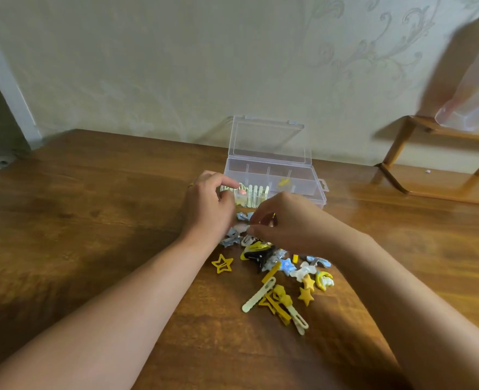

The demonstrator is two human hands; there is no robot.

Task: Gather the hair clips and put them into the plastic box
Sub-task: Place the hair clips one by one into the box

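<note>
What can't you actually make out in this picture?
- Head view: what the right hand pinches; its fingers cover it.
- Clips under the left hand, hidden by the hand.
- Blurred pale object at the right edge, cut off.
- Plastic box rear compartments: contents too small.

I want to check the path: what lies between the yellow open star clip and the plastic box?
In the head view, the left hand lies between the star clip and the plastic box.

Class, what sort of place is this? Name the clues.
Probably a room at home: a wooden table against patterned wallpaper, a small wooden shelf, and hair clips beside a plastic box.
</note>
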